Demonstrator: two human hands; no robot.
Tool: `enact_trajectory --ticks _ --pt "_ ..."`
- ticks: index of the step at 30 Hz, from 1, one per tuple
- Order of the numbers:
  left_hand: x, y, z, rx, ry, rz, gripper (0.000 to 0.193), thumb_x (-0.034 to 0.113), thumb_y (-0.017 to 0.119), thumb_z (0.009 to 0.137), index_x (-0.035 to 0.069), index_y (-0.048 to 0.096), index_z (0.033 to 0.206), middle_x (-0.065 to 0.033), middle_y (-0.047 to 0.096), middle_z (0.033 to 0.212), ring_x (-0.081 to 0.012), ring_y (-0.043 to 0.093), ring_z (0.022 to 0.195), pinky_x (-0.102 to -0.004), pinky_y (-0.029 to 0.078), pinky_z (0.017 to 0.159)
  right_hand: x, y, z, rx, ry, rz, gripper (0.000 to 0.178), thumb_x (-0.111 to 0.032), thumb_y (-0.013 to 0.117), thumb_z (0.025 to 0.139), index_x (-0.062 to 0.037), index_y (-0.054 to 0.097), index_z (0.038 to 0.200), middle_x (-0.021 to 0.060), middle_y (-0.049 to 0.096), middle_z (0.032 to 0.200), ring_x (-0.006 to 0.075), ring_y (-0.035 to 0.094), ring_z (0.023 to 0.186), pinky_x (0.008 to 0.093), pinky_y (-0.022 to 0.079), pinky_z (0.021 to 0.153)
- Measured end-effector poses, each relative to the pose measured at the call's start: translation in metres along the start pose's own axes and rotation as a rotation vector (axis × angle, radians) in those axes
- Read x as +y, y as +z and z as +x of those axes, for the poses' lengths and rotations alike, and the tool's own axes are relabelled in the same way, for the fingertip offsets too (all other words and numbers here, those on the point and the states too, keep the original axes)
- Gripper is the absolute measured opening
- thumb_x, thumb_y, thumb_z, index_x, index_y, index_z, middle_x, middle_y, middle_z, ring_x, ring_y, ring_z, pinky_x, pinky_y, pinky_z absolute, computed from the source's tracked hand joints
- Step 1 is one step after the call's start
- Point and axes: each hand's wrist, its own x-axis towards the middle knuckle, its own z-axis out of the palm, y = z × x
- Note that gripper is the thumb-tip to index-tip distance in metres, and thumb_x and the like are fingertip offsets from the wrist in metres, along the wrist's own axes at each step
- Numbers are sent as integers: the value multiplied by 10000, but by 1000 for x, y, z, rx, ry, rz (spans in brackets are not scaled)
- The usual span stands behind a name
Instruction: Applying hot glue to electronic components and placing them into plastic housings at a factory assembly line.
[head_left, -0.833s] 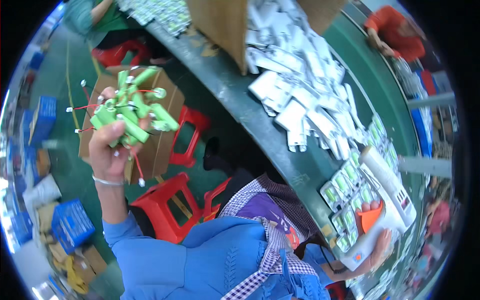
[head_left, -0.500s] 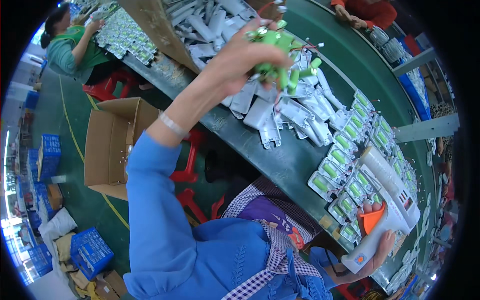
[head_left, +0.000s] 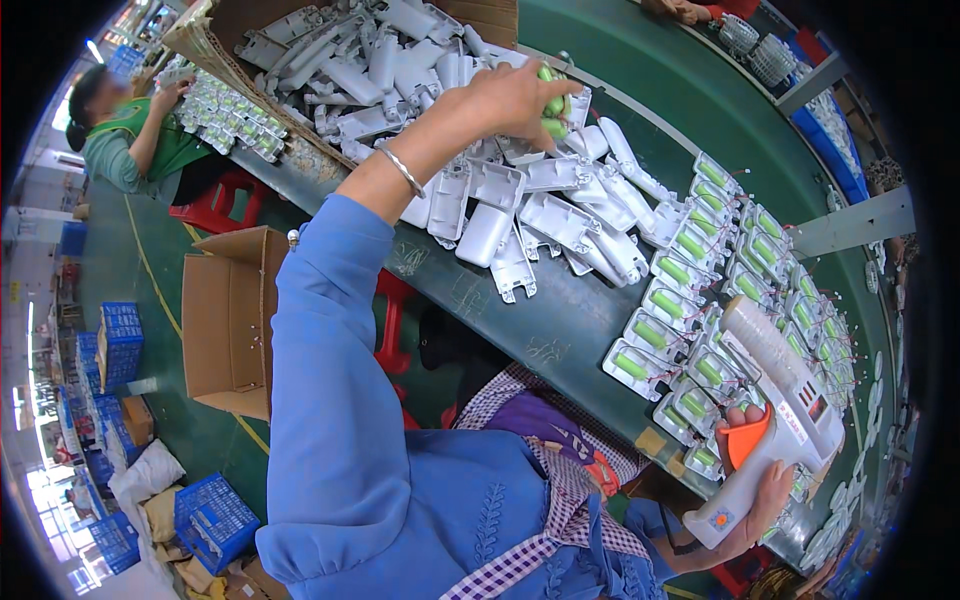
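Observation:
My left hand [head_left: 515, 105] reaches over a heap of white plastic housings [head_left: 495, 195], its fingers bent around green cylindrical battery cells [head_left: 552, 103]. The palm side and part of the cells are hidden. In my right hand [head_left: 768, 495] is a white glue gun [head_left: 790, 425] with an orange trigger [head_left: 748, 437] and a translucent cylinder at its front. My fingers wrap its handle at the trigger. The gun lies over rows of white housings fitted with green cells [head_left: 690, 245] and thin wires.
A large cardboard box [head_left: 490, 18] of white parts stands at the bench's [head_left: 470, 290] far left. An open carton [head_left: 225, 335] sits left of my arm, near red stools [head_left: 395, 320]. A metal post [head_left: 850, 225] crosses at right. A co-worker [head_left: 125, 145] sits far left.
My left hand has come down to the far side of the housing heap, and fewer green cells show under it. The view has shifted slightly. My right hand still grips the glue gun.

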Motion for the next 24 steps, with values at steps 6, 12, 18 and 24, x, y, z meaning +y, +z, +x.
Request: enact_trajectory --ticks 6,12,18,24 --pt "2 -6 -17 71 170 -55 711 277 786 735 298 491 1381 -169 477 1405 -376 562 1171 -460 484 964 -4 1 3 -7 2 -51 655 -278 573 937 73 283 1408 283 536 1253 409 579 1134 541 492 957" --pt "6 -28 -84 601 44 -379 253 210 711 819 52 677 1014 -132 683 903 -318 674 818 -409 530 681 3 11 -3 57 -78 -60 628 -246 544 942 114 282 1385 325 562 1190 425 627 1043 536 535 886" --pt "39 43 -225 149 87 -877 210 198 717 842 14 668 930 -138 683 829 -267 669 739 -367 513 653 9 15 0 61 -73 -105 624 -246 533 946 110 287 1396 316 540 1227 427 598 1098 533 512 928" --pt "116 290 -367 -266 -913 -1576 311 315 659 925 8 695 958 -13 643 750 -88 593 669 -223 478 571 26 52 9 118 -108 82 567 -176 510 874 125 374 1335 332 581 1139 419 637 998 498 516 894"
